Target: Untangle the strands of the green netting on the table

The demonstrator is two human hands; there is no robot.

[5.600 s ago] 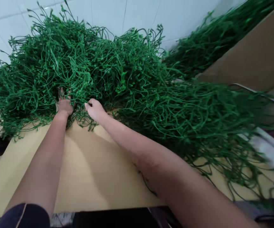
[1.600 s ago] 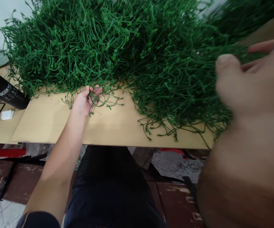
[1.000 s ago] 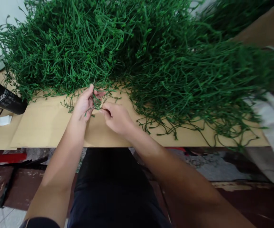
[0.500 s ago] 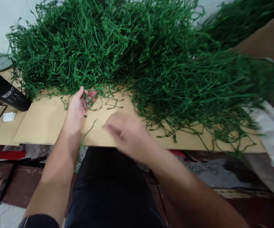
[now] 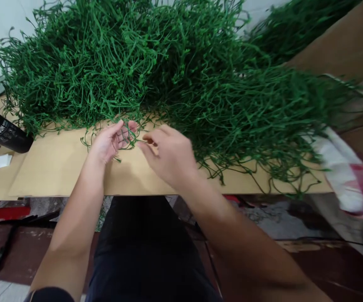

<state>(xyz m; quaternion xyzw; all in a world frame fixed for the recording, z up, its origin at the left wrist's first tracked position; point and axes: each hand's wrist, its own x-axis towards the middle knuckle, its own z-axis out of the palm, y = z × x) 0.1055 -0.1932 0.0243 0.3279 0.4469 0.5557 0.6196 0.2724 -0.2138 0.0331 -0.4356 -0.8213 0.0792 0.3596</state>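
Green plastic strands (image 5: 169, 71), thin and tangled, heaped in one big pile that takes most of the counter (image 5: 52, 167); the pile serves as the landmark here. Counter top is bare tan board along the pile's near edge, where loose ends trail out; both hands work just at that edge.

Left hand (image 5: 110, 140): palm up, fingers curled loosely round a small tuft of strands (image 5: 125, 135) at the near fringe of the pile; the cupped palm seems meant to keep the few strands apart from the mass; grip looks light, not clenched.

Right hand (image 5: 169, 153): just beside the left, a little further from the pile; thumb and forefinger drawn together toward the tuft, as if pinching one strand end; slightly blurred, so I cannot tell whether anything is actually between the fingertips.

Left of the pile, at the counter's end: a black cylinder with white lettering (image 5: 2, 132) lying on its side, and a small white block (image 5: 2, 160) nearer than it. Right of the pile: a white and pink bag (image 5: 345, 178), blurred, past the counter's corner; brown cardboard (image 5: 335, 46) behind the pile on that side.
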